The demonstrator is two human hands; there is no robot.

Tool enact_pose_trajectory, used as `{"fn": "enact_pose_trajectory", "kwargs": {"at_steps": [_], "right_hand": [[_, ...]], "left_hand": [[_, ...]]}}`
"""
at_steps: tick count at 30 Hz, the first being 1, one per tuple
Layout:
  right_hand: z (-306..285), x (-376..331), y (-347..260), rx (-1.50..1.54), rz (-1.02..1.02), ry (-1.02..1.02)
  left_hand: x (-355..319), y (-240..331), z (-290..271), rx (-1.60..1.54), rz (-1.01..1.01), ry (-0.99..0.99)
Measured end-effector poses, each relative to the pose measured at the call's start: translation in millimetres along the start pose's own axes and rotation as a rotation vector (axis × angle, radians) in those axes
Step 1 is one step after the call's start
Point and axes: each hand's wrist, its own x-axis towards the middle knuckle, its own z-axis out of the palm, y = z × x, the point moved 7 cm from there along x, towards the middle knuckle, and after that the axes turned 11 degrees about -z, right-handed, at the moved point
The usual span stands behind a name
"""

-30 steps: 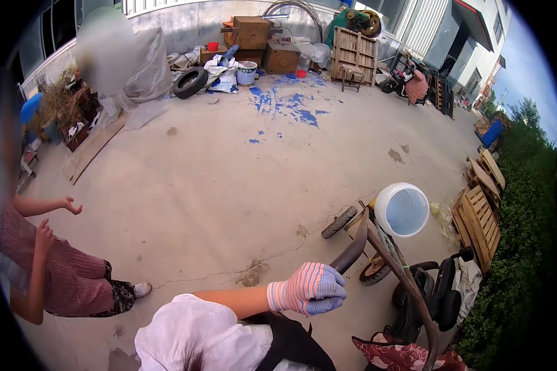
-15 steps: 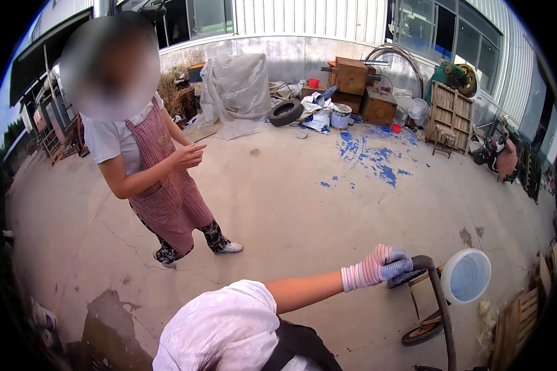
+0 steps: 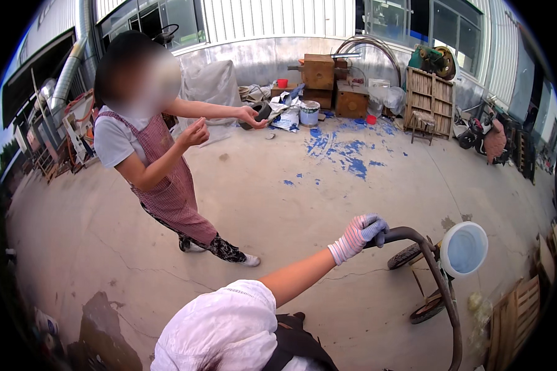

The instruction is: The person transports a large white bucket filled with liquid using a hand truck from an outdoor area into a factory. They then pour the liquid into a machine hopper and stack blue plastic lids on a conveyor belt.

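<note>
My left hand (image 3: 364, 234), in a striped knitted glove with a grey palm, is closed around the end of a dark curved pipe handle (image 3: 428, 248). The handle belongs to a small wheeled cart, whose two wheels (image 3: 428, 309) stand on the concrete. Beyond the handle a white round bucket (image 3: 464, 249) sits at the cart, its pale bluish inside showing. My left arm reaches across to the right from a white sleeve. My right hand does not show.
A person in a checked apron (image 3: 178, 185) stands at left front, one arm stretched right. Along the back wall are wooden boxes (image 3: 319, 71), a paint bucket (image 3: 309, 114) and blue paint flakes (image 3: 356, 166). Wooden pallets (image 3: 513, 321) lie at lower right; a dark patch (image 3: 102, 334) marks the lower-left ground.
The other person has stepped rightward and extended an arm. My left hand, still on the handle, sits higher and slightly left in view; more of the handle and both wheels show.
</note>
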Motion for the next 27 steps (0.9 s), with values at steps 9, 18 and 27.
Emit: {"fn": "enact_pose_trajectory", "kwargs": {"at_steps": [9, 18, 27], "right_hand": [[158, 73, 28, 0.05, -0.009, 0.003], [306, 181, 77, 0.159, 0.11, -0.075], [497, 274, 124, 0.929, 0.52, -0.318]], "left_hand": [[172, -59, 67, -0.137, -0.053, -0.063], [384, -90, 154, -0.216, -0.044, -0.173], [546, -151, 205, 0.104, -0.189, 0.0]]}}
